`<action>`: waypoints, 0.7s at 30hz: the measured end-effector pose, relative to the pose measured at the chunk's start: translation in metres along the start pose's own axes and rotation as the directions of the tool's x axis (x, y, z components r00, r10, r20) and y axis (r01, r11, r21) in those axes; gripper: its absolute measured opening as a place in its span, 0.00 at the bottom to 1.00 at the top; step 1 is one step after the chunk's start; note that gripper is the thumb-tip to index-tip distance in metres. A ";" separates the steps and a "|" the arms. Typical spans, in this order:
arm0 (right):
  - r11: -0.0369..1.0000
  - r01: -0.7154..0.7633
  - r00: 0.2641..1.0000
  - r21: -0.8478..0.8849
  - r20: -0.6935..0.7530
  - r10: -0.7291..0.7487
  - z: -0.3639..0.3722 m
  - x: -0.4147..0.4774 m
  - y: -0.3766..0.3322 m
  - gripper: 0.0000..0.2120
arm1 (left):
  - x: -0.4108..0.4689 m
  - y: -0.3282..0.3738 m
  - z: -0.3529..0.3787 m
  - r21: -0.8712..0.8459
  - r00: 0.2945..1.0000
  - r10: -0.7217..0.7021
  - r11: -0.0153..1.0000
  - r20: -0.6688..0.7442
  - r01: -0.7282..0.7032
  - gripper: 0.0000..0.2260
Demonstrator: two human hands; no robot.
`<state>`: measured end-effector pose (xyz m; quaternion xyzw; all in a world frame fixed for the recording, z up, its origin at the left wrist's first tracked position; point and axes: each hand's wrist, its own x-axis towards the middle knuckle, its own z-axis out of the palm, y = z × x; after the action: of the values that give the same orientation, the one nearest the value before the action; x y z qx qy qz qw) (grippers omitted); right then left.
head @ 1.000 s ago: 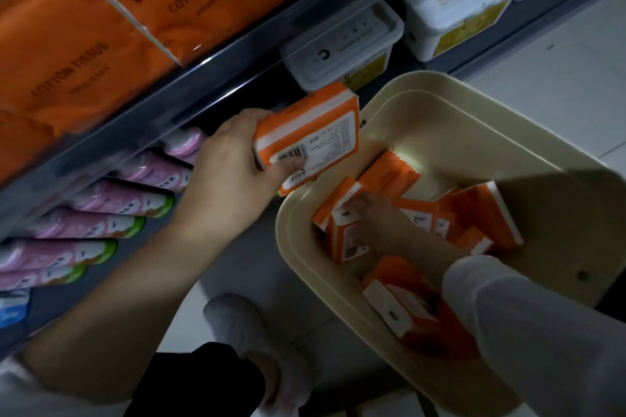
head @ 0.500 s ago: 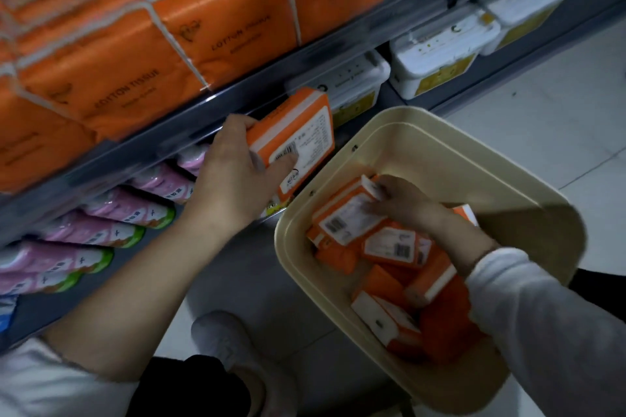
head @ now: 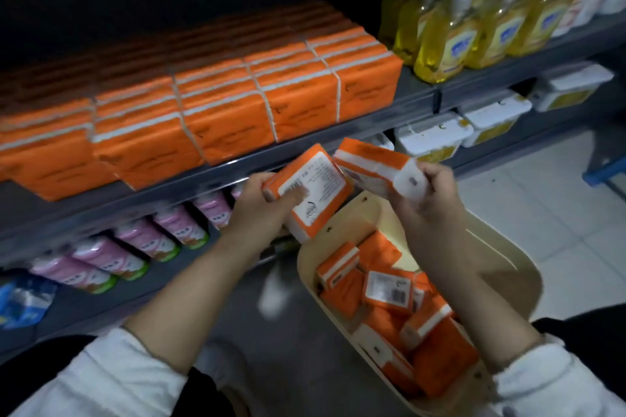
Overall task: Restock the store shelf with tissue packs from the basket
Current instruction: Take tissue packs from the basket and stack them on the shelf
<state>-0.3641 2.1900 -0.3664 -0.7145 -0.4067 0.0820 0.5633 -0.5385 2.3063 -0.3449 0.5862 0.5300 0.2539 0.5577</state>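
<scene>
Above the basket, the left hand clamped its grip on one tissue pack and the right hand on a second pack. Both were held up near the shelf, probably for stacking. The remaining packs lay inside the basket.

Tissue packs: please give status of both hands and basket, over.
Left hand grips one orange-and-white tissue pack, label up. Right hand grips second orange-and-white pack, above cream plastic basket. More packs lie in basket. Nothing blocks grey metal shelf.

Orange tissue packs heaped in cream basket.
</scene>
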 end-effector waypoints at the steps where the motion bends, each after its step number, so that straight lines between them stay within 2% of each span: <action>1: 0.992 0.123 0.992 -0.041 0.026 -0.122 0.002 -0.003 -0.011 0.17 | -0.005 0.003 -0.002 -0.139 0.998 -0.049 0.989 0.036 0.053 0.15; 3: 0.928 0.355 0.931 -0.110 0.134 -0.340 0.009 -0.006 -0.027 0.23 | -0.012 0.006 -0.010 -0.315 0.993 -0.064 0.944 0.103 0.094 0.15; 5: 0.832 0.533 0.835 -0.153 0.253 -0.488 0.020 -0.005 -0.035 0.28 | -0.019 0.007 -0.018 -0.416 0.989 -0.033 0.905 0.141 0.089 0.20; 8: 0.717 0.682 0.714 -0.143 0.343 -0.610 0.037 -0.008 -0.051 0.23 | -0.027 0.009 -0.036 -0.498 0.986 0.006 0.864 0.167 0.079 0.23; 12: 0.686 0.721 0.665 -0.093 0.368 -0.649 0.055 -0.008 -0.069 0.18 | -0.034 0.013 -0.060 -0.554 0.983 0.054 0.831 0.175 0.053 0.25; 17: 0.644 0.765 0.572 0.022 0.436 -0.695 0.082 -0.007 -0.095 0.19 | -0.037 0.018 -0.086 -0.607 1.000 0.028 0.794 0.006 -0.018 0.28; 19: 0.686 0.721 0.577 0.101 0.462 -0.674 0.089 -0.005 -0.111 0.21 | -0.037 0.024 -0.100 -0.632 0.992 0.024 0.768 -0.126 -0.099 0.26; 21: 0.752 0.636 0.637 0.173 0.432 -0.638 0.094 -0.001 -0.129 0.20 | -0.038 0.033 -0.115 -0.631 0.967 0.068 0.746 -0.246 -0.213 0.22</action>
<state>-0.4816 2.2635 -0.2874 -0.4823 -0.7545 0.0479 0.4426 -0.6411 2.3222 -0.2751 0.3637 0.4177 0.5236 0.6474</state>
